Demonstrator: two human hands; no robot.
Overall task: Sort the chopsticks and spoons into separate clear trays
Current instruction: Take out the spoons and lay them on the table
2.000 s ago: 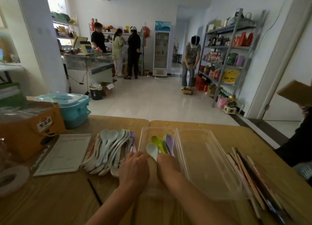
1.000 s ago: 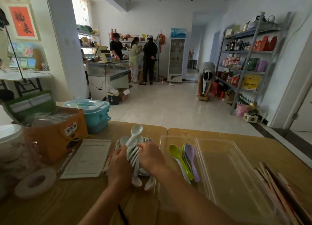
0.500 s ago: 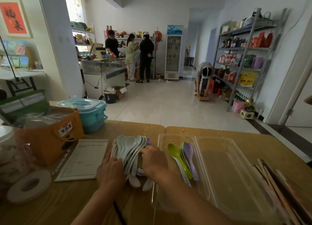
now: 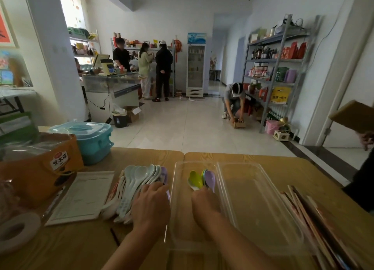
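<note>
While people mill about at the far counter, the person at the wooden table [image 4: 293,168] has both bare arms stretched out over the sorting. Their left hand [image 4: 150,205] lies palm down on the near end of a fanned pile of pale spoons [image 4: 139,176], which sits on the tabletop just left of the trays. The fingers [image 4: 156,188] bend down onto the handles, but from where I stand I cannot tell whether they grip any. Their right hand [image 4: 204,205] is inside the left tray [image 4: 178,168], at the handles of a green spoon [image 4: 195,178] and a purple spoon [image 4: 210,179] lying bowls-away on its floor. Its fingers are tucked under the back of the hand, so I cannot tell whether they pinch or lie loose. The right tray [image 4: 263,199] sits touching the first. Chopsticks [image 4: 307,215] in paper sleeves lie on the table to its right. A printed sheet [image 4: 83,194] rests beside the spoon pile.
</note>
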